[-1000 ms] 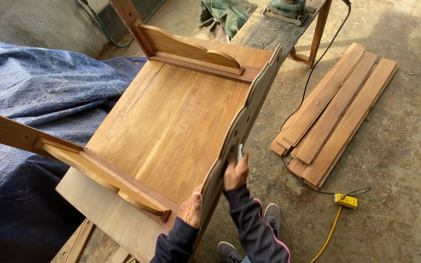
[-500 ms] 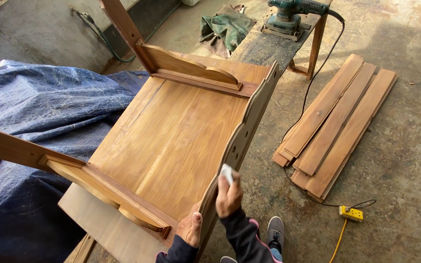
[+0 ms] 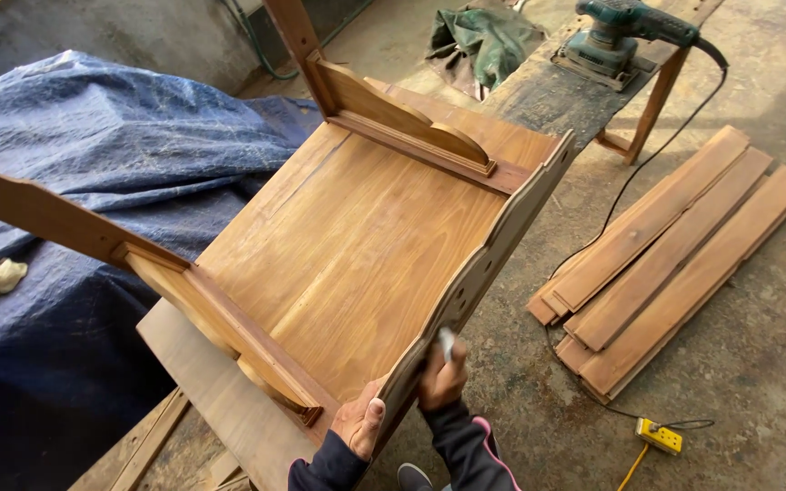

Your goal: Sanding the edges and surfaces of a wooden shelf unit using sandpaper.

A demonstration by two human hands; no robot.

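Far left, a crumpled pale rag (image 3: 2, 275) sat on the blue tarp (image 3: 93, 173) that covered the whole left side. Next over was the wooden table (image 3: 357, 245), tipped on its side in the middle of the scene, underside facing the camera, legs sticking out toward the upper left. At the near end the left hand (image 3: 359, 424) was clamped on the table's corner, thumb up on the inner face, fingers wrapped out of sight behind. Just right of it the right hand (image 3: 439, 377) was curled tight round a small white pad (image 3: 447, 343), pressed against the scalloped side rail (image 3: 493, 255). Further right, a stack of planks (image 3: 675, 255) lay on the concrete, with a yellow power strip (image 3: 660, 436) near them. Far back, a green sander (image 3: 620, 36) rested on a rough bench (image 3: 575, 86).
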